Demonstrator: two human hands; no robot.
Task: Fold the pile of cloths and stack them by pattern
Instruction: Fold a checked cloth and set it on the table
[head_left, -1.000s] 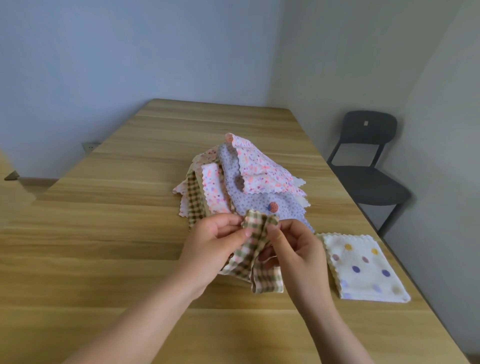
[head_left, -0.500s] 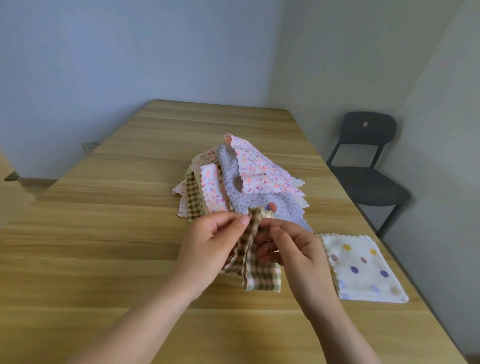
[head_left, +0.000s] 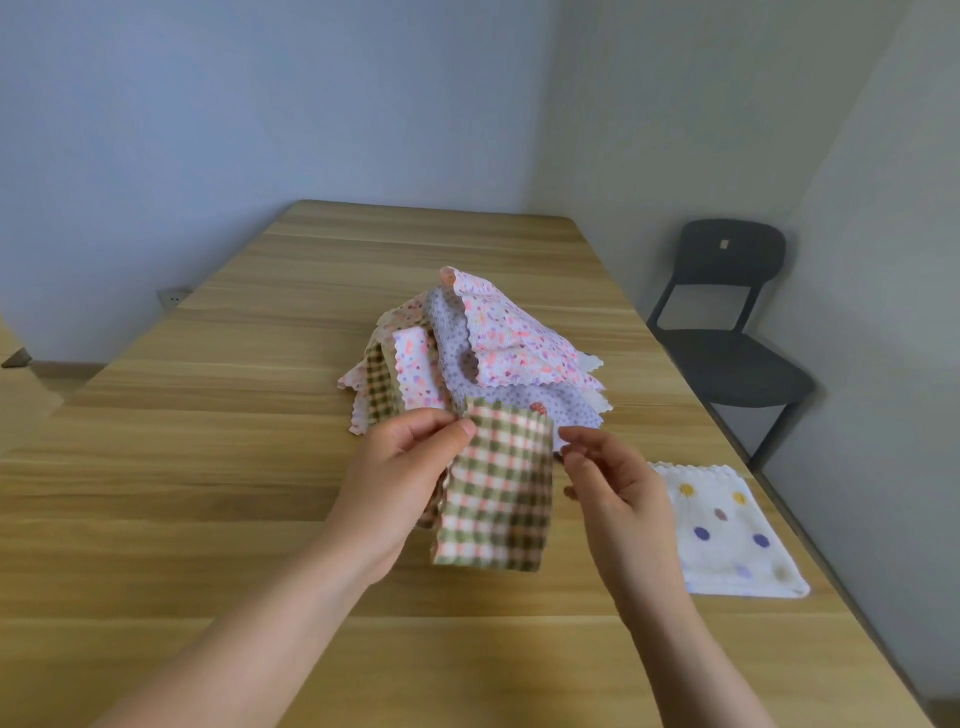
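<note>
My left hand (head_left: 410, 467) pinches the top left corner of a folded green, pink and white checked cloth (head_left: 498, 493), which hangs just above the table. My right hand (head_left: 608, 483) hovers beside the cloth's right edge, thumb and forefinger close together, with a thin gap to the fabric. Behind it lies the unfolded pile (head_left: 467, 358): pink floral, lavender dotted and checked cloths heaped together. A folded white cloth with coloured polka dots (head_left: 727, 530) lies flat near the table's right edge.
The long wooden table (head_left: 218, 467) runs away toward a blue-grey wall. A dark plastic chair (head_left: 727, 332) stands off the table's right side. A wall socket (head_left: 174, 299) shows at the left.
The checked cloth, bunched between both hands before, now hangs flat as a folded panel. My right hand has drawn off to the right and no longer grips it; my left hand keeps the corner.
</note>
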